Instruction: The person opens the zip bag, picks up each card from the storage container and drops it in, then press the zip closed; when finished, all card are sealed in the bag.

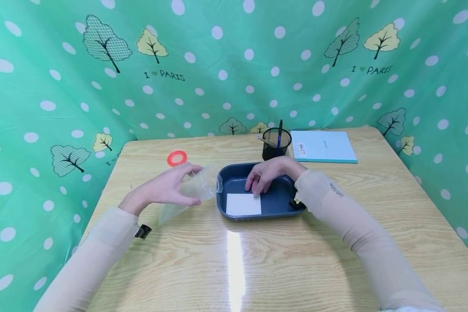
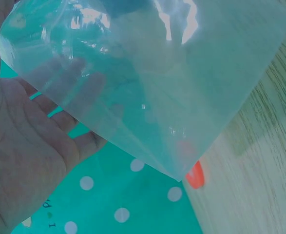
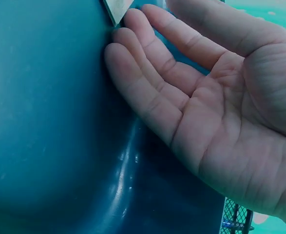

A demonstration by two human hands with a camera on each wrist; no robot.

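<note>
My left hand [image 1: 170, 185] holds a clear plastic bag [image 1: 200, 185] between its thumb and fingers, left of the dark blue tray [image 1: 282, 213]. In the left wrist view the bag [image 2: 181, 83] spreads across the palm side, with some fingers showing through it. Inside the tray, a white square piece [image 1: 243, 204] lies at the left end. My right hand [image 1: 266, 174] reaches down over the tray, bent fingertips right at the square's far right corner. The right wrist view shows only the square's corner [image 3: 117, 10] beside the fingertips; whether they pinch it I cannot tell.
A red tape roll [image 1: 177, 158] lies behind my left hand. Behind the tray stands a black mesh pen cup [image 1: 274, 151] with pens in it. A light blue notebook [image 1: 323, 147] lies to its right. Green dotted cloth [image 1: 234, 56] hangs around the wooden table [image 1: 296, 264].
</note>
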